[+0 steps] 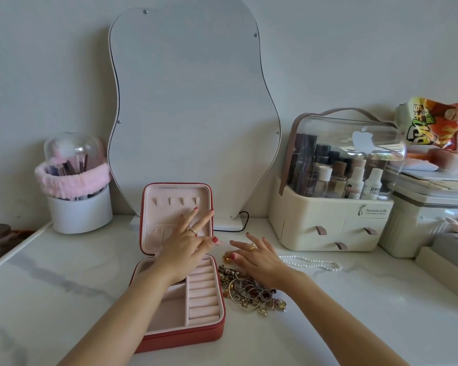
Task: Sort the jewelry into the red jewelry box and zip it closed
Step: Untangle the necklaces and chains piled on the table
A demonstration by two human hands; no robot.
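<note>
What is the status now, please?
Both hands open: left hand over open red box, right hand over jewelry pile. Box empty. Nothing in the way.

Both forearms are bare, nails painted red; the left hand (pixel 186 244) wears a silver band, and the right hand (pixel 259 261) a gold ring

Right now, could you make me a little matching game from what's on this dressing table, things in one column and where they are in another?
Things:
1. pearl necklace
2. red jewelry box
3. snack bag
4. makeup brushes

Places:
A. far right, up on a stack
B. lying on the table, right of the right hand
C. in the white cup with the pink band
D. open, under the left hand

Pairs: 1-B, 2-D, 3-A, 4-C
</note>
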